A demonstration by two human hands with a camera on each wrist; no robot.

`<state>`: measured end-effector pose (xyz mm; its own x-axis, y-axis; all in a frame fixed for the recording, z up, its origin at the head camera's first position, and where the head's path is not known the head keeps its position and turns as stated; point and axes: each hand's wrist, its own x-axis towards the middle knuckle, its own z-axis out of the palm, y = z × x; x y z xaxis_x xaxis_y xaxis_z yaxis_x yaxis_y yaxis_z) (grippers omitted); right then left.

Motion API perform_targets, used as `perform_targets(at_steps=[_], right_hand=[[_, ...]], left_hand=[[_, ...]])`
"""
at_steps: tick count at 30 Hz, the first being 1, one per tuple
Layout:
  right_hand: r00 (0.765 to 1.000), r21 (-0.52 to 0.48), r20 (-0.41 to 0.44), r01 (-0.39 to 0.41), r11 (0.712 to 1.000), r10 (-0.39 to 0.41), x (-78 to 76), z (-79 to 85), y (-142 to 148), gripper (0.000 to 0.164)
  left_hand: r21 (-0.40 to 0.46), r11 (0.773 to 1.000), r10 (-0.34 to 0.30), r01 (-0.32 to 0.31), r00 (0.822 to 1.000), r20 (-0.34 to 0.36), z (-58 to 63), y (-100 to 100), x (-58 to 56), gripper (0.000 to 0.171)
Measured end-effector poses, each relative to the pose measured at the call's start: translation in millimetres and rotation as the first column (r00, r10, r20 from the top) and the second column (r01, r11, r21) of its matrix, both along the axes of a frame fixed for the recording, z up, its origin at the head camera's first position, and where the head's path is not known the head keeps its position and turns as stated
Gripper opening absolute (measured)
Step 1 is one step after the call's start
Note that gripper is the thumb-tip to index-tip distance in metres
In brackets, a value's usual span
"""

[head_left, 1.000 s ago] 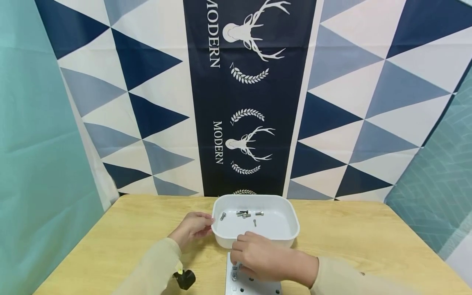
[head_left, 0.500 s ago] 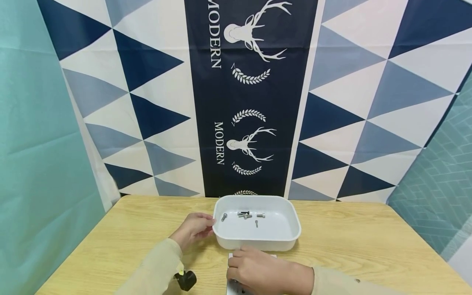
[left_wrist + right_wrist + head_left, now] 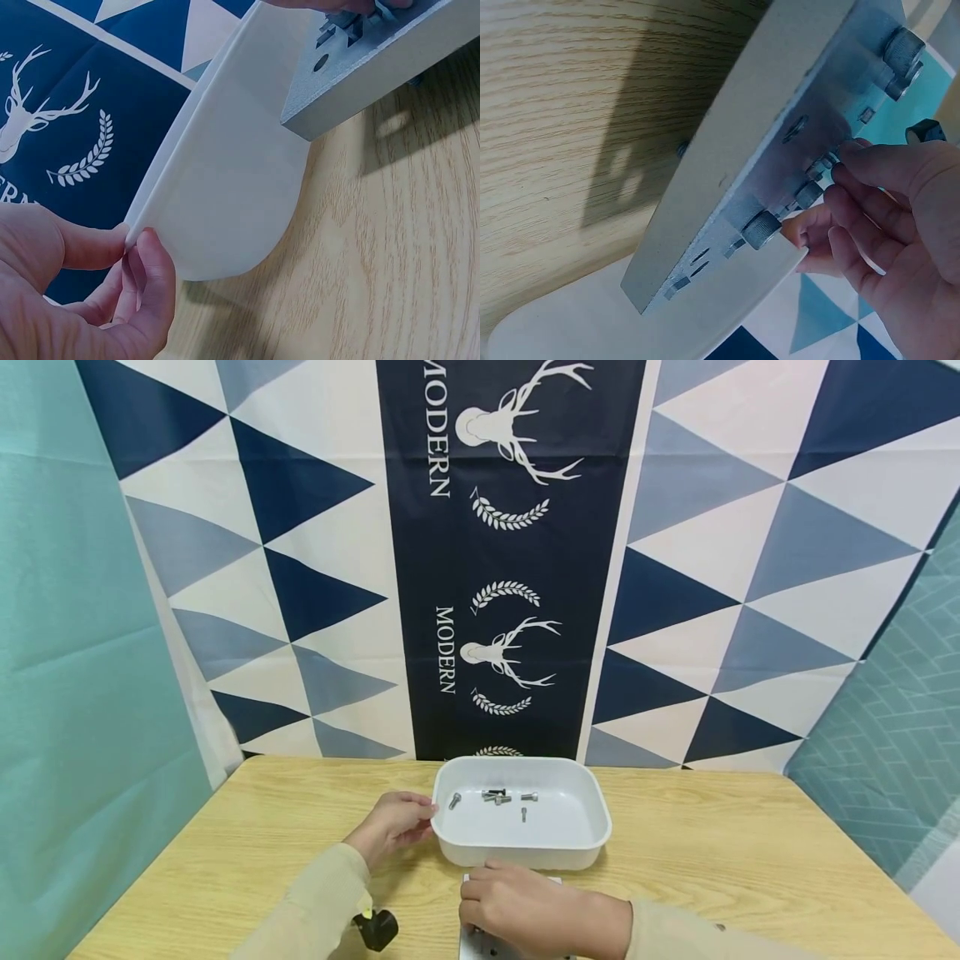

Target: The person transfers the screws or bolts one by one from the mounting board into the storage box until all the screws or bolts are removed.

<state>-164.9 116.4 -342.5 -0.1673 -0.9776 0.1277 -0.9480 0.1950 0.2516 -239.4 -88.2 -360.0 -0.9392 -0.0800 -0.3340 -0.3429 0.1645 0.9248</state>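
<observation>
My left hand (image 3: 396, 820) pinches the left rim of a white plastic tray (image 3: 521, 857) between thumb and fingers; the left wrist view shows this grip on the tray wall (image 3: 225, 187) closely. Several metal bolts (image 3: 503, 801) lie loose inside the tray. Just in front of it, my right hand (image 3: 525, 906) is over a grey metal plate (image 3: 471, 947) with holes. In the right wrist view, my right thumb and index finger pinch a small bolt (image 3: 826, 163) at the plate's face. Other socket-head bolts (image 3: 761, 229) stand in that plate.
The wooden table (image 3: 697, 852) extends to both sides of the tray. A patterned cloth (image 3: 495, 560) hangs behind the table's back edge. At my left sleeve is a small black object (image 3: 377, 930).
My right hand has moved down and nearer over the plate, then stayed almost in place for the last half second. My left hand keeps hold of the tray rim.
</observation>
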Motion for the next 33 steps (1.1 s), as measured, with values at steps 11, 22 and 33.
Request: perform_targets(at_steps=[11,22,33], right_hand=[[1.0,0.008,0.014,0.001,1.0,-0.001,-3.1,1.5,-1.6,0.012],[0.992,-0.034,-0.121,-0.041,0.999,0.037,-4.4,-2.6,-2.9,0.012],[0.978,-0.043,-0.202,-0.06,0.997,0.05,-6.3,-2.0,-5.9,0.006]], left_hand=[[0.011,1.0,-0.002,0.002,1.0,-0.015,0.2,-1.1,-0.4,0.021],[0.003,1.0,-0.014,0.014,1.0,-0.008,-0.1,-1.7,-0.9,0.022],[0.006,1.0,-0.01,0.01,0.999,-0.03,-3.9,-3.0,-0.6,0.022]])
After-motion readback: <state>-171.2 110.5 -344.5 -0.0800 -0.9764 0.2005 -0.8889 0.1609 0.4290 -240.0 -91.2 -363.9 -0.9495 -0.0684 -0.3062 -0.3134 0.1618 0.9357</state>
